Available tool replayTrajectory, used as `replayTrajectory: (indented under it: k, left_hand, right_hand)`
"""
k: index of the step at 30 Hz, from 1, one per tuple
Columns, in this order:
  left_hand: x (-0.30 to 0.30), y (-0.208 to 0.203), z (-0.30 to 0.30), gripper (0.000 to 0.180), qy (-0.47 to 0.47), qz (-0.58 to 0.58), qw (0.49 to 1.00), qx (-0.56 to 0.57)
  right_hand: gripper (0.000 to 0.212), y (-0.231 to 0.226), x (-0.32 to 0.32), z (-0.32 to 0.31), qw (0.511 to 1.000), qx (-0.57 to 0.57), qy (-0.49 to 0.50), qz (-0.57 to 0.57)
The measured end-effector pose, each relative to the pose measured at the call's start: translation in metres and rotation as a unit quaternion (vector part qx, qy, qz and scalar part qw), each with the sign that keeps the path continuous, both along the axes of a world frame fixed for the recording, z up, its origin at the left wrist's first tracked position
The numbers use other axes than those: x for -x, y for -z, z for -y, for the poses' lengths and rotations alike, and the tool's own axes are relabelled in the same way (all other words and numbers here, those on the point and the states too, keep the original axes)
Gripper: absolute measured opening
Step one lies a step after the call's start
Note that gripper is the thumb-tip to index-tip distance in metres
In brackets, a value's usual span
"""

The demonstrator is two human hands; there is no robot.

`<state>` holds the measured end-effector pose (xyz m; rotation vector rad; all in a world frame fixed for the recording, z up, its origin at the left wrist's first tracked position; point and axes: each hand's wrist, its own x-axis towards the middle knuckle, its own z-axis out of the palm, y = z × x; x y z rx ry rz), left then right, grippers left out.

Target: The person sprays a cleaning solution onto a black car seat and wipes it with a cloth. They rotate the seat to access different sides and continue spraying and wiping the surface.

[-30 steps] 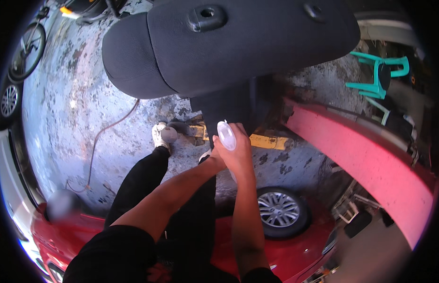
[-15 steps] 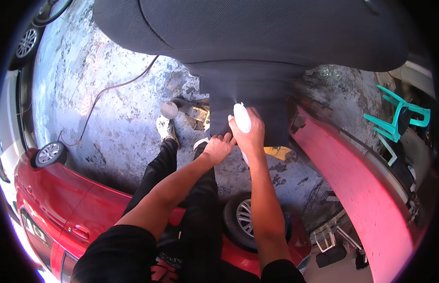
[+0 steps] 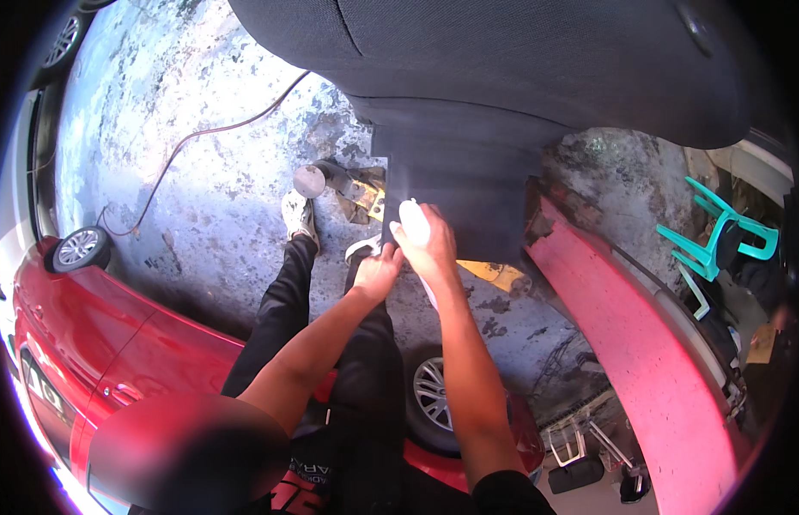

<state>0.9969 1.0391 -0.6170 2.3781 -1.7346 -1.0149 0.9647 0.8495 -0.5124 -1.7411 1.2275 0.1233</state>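
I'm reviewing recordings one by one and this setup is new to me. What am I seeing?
There is no machine here: a person works bare-handed, filmed from above by a fisheye camera on their head, so straight edges bend near the rim. The right hand grips a white bottle; the left hand is at the edge of a dark flap below a dark padded seat. On the floor lies a thin hose. A red car is at the lower left, a green chair at the right.

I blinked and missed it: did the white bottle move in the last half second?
Yes: the white bottle has moved left, nearer the left edge of the dark panel.
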Motion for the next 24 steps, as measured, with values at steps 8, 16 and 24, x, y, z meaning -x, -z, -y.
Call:
replayTrajectory:
  k: [8, 16, 24]
  left_hand:
    - [0.017, -0.007, -0.040, 0.016, -0.020, -0.023, 0.999, 0.021]
    - [0.016, -0.019, -0.061, 0.013, -0.020, -0.026, 0.998, 0.052]
    - [0.016, -0.031, -0.073, 0.011, -0.006, -0.021, 0.999, 0.033]
  right_hand:
    - [0.035, 0.064, 0.036, 0.045, 0.960, 0.155, 0.209, -0.101]
    - [0.031, 0.053, 0.024, 0.023, 0.987, 0.060, 0.150, 0.016]
    - [0.037, 0.054, 0.055, -0.069, 0.997, -0.029, -0.012, -0.072]
